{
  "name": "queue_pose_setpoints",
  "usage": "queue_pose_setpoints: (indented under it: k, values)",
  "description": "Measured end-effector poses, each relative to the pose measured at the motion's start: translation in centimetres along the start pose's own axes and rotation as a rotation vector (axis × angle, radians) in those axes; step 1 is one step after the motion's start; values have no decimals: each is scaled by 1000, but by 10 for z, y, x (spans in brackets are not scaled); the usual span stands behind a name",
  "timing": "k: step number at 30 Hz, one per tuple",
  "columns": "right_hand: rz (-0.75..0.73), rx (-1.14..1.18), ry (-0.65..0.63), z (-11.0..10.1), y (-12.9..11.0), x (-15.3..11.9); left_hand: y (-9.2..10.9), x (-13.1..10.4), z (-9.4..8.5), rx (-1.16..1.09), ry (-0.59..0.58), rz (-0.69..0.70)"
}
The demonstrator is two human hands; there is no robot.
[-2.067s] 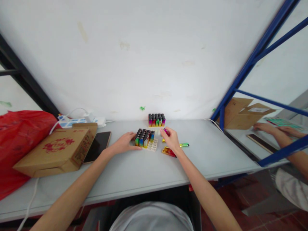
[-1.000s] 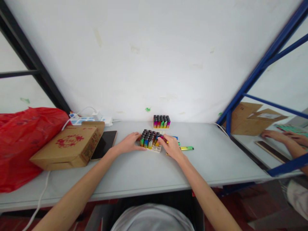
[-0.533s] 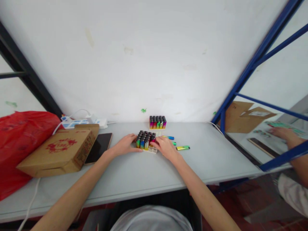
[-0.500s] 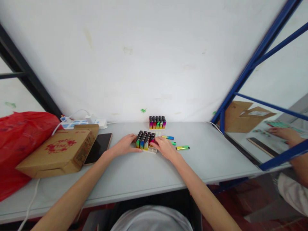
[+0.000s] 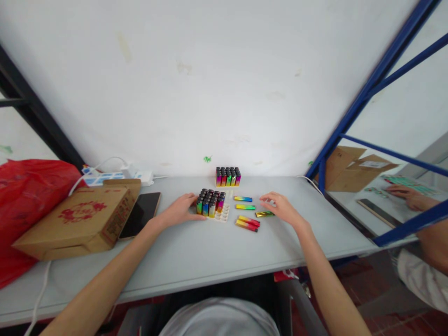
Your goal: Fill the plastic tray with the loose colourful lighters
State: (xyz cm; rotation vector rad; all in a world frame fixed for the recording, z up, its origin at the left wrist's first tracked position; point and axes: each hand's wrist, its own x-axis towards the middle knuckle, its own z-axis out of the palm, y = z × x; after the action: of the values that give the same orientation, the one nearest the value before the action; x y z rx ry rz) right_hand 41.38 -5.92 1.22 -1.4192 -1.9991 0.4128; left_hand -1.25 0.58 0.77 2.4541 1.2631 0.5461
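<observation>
Head | your left hand (image 5: pixel 180 210) is resting, wide-spread, against the part-filled lighter tray (image 5: pixel 220 217); your right hand (image 5: pixel 282 208) is hanging, fingers parted, contact unclear, at a green-gold lighter (image 5: pixel 262 214) lying right of it | probably light, rigid, slick; you'd be pinching mid-body.

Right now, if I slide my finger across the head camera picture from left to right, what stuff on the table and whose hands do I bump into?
Red bag, cardboard box, phone, the person's left hand, standing lighters, two red-and-yellow lighters lying down, the person's right hand.
</observation>
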Motion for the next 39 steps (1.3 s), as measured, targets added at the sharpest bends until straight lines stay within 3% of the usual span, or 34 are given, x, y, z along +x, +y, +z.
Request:
queue_pose_setpoints:
  k: [3,6,9,13,18,20,23,29,35,39]
  values:
    - [41,-18,-52,-15,17,-25,2,0,1,3,7,-10]
    - [57,-9,-65,-15,22,-39,5,1,3,11,1,-7]
    - [92,76,-20,-8,22,-41,6,2,7,13,-6,10]
    - [203,376,123,-1,16,-28,9,5,12,1,-7,38]
    - [285,854,338,14,-16,3,16,7,16,2,5,28]
    - [286,991,344,23,-37,18,17,8,17,3,2,25]
    - [266,1095,248,41,-68,39,16,8,17,3,7,25]
    - [246,965,50,80,-99,52,14,7,18,-33,16,30]
    - [365,726,143,106,-97,43,11,7,20,-28,16,49]
    - [386,719,154,112,-95,43,10,7,21,-34,11,58]
